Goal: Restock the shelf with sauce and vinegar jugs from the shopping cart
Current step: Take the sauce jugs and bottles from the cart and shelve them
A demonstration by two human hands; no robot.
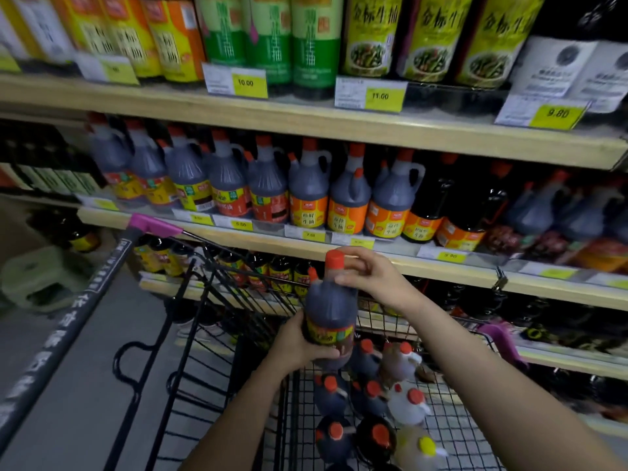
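A dark sauce jug (331, 311) with a red cap and a red-yellow label is held upright above the shopping cart (238, 300). My left hand (299, 345) grips its lower body from the left. My right hand (367, 277) holds its neck and handle just under the cap. Below, several more jugs (370, 399) lie in the cart basket, dark ones with red caps and pale ones, one with a yellow cap. The middle shelf (339, 246) in front carries a row of similar jugs (265, 185).
The cart's black handle bar (68, 331) with pink ends runs up the left side. A pale green stool (40, 277) stands on the floor at the left. The upper shelf (306, 120) holds tall bottles with price tags. Lower shelves carry small dark bottles.
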